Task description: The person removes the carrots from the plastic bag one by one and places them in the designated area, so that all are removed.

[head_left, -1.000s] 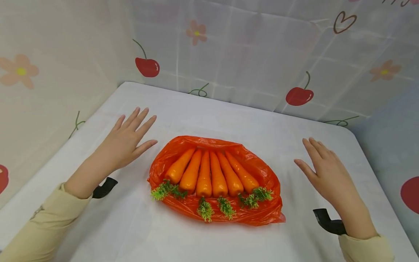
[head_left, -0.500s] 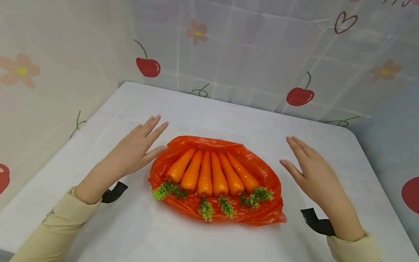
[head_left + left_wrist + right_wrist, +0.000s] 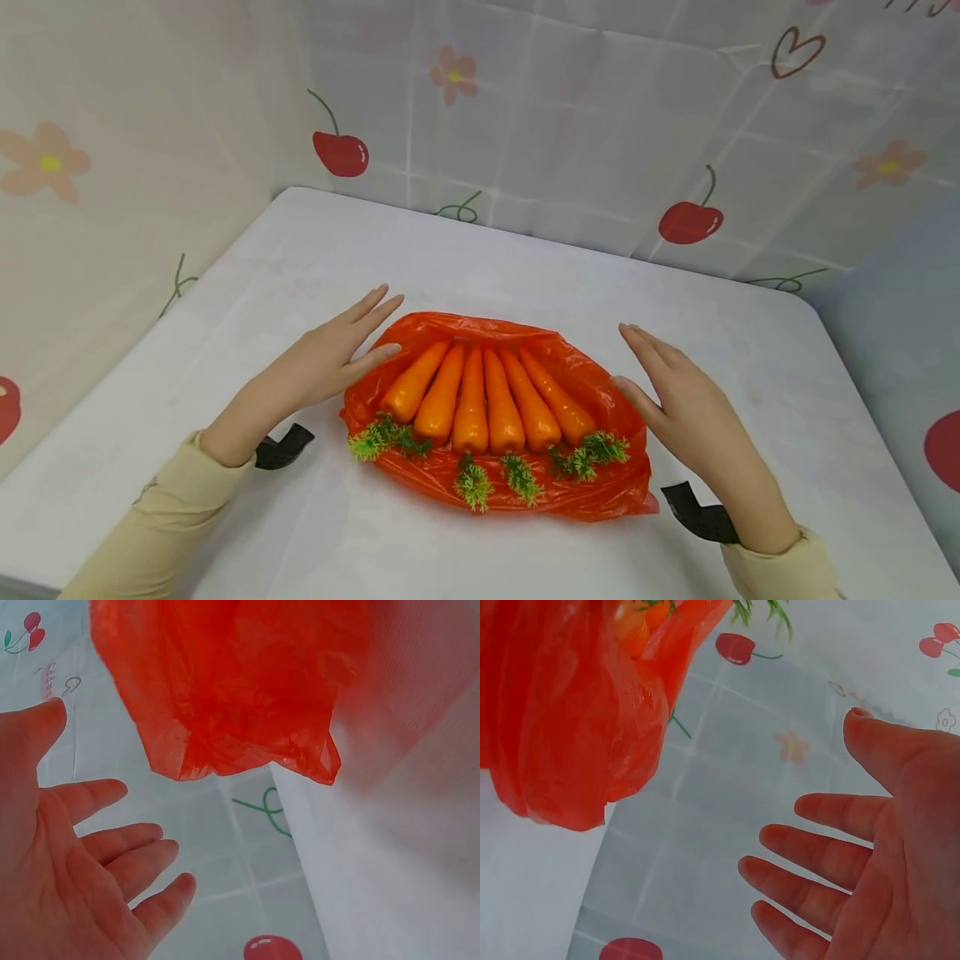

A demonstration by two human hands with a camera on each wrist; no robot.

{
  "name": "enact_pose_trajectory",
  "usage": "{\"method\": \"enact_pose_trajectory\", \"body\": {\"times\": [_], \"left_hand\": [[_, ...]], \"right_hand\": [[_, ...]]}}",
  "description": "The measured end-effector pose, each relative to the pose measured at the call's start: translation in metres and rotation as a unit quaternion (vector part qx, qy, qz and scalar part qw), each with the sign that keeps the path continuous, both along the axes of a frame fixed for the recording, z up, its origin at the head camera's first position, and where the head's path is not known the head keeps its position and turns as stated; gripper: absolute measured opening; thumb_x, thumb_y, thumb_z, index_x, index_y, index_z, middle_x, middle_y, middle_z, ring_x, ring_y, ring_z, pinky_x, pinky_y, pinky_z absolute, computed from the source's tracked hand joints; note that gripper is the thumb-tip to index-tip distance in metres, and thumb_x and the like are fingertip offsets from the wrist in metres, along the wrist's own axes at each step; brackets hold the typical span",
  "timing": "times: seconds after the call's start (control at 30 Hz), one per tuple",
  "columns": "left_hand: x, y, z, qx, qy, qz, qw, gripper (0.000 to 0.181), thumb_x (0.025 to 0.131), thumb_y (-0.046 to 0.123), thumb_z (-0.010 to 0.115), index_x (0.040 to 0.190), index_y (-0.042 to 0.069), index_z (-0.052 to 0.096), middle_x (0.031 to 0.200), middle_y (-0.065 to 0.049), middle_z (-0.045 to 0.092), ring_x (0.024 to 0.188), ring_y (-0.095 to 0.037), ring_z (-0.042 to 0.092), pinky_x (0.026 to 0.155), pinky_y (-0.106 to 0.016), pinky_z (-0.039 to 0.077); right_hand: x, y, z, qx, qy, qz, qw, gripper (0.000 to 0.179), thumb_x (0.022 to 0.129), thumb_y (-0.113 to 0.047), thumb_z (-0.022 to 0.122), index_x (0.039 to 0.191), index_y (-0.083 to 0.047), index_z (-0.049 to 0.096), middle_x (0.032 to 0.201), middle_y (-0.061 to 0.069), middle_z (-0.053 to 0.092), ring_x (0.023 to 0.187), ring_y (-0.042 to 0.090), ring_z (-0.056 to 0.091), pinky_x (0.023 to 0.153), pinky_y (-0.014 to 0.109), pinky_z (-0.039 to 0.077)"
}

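Note:
An orange-red plastic bag (image 3: 600, 500) lies on the table with several carrots (image 3: 470, 404) fanned out on it, their thin ends away from me. Short green tops (image 3: 472, 483) hang at the near side. Beside the bag's left end is my left hand (image 3: 322, 358), fingers straight and spread, holding nothing. My right hand (image 3: 686, 400) is at the bag's right end, fingers extended and thumb apart, also holding nothing. In the left wrist view, a gap shows between the left hand (image 3: 82, 862) and the bag (image 3: 232, 697). The right wrist view shows the right hand (image 3: 870, 855) apart from the bag (image 3: 577, 720).
A white table (image 3: 450, 258) bears the bag. Behind and at the sides hang pale curtains (image 3: 540, 125) printed with cherries, flowers and a heart. A black strap piece (image 3: 283, 447) sticks out at the left wrist, and a similar black piece (image 3: 699, 512) at the right.
Both hands have moved inward toward the bag, the left one to the right and the right one to the left. The bag and carrots have stayed in place.

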State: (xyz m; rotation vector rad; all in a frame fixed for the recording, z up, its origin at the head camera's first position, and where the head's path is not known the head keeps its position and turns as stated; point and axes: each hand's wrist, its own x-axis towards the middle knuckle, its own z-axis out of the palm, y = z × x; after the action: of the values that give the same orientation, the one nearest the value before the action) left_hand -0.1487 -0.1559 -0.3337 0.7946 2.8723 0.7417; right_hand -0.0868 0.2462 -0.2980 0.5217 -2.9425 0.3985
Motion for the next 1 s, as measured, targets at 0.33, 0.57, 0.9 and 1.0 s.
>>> {"method": "enact_pose_trajectory", "body": {"times": [0.33,0.57,0.9,1.0], "left_hand": [[-0.008,-0.002,-0.012,0.050,-0.045,-0.019,0.9975,0.066,0.095,0.040,0.053,0.150,0.016,0.025,0.153,-0.010,0.015,0.135,-0.032,0.022,0.102,-0.053,0.024],[-0.015,-0.006,-0.025,0.095,-0.080,-0.036,0.9917,0.064,0.094,0.040,0.055,0.148,0.018,0.030,0.151,-0.013,0.022,0.134,-0.031,0.023,0.100,-0.053,0.027],[-0.021,-0.015,-0.038,0.162,-0.125,-0.051,0.9776,0.056,0.094,0.036,0.056,0.145,0.023,0.037,0.139,-0.002,0.045,0.125,-0.022,0.040,0.100,-0.046,0.032],[-0.021,-0.017,-0.039,0.169,-0.134,-0.051,0.9752,0.054,0.094,0.035,0.056,0.144,0.022,0.040,0.139,-0.003,0.044,0.125,-0.023,0.040,0.099,-0.046,0.033]], "right_hand": [[-0.005,-0.008,-0.010,-0.019,-0.035,0.008,0.9992,0.065,0.091,-0.027,0.062,0.147,-0.014,0.032,0.136,0.019,0.044,0.122,0.039,0.040,0.086,0.059,0.039],[-0.007,-0.011,-0.019,-0.053,-0.054,0.017,0.9970,0.059,0.091,-0.023,0.064,0.143,-0.012,0.040,0.127,0.015,0.053,0.115,0.035,0.047,0.085,0.055,0.042],[-0.013,-0.012,-0.030,-0.087,-0.061,0.054,0.9929,0.049,0.091,-0.019,0.064,0.137,-0.009,0.048,0.118,0.010,0.059,0.105,0.026,0.055,0.083,0.047,0.046],[-0.015,-0.013,-0.032,-0.090,-0.072,0.055,0.9918,0.044,0.092,-0.019,0.063,0.133,-0.008,0.052,0.117,0.009,0.060,0.105,0.027,0.056,0.084,0.047,0.046]]}}
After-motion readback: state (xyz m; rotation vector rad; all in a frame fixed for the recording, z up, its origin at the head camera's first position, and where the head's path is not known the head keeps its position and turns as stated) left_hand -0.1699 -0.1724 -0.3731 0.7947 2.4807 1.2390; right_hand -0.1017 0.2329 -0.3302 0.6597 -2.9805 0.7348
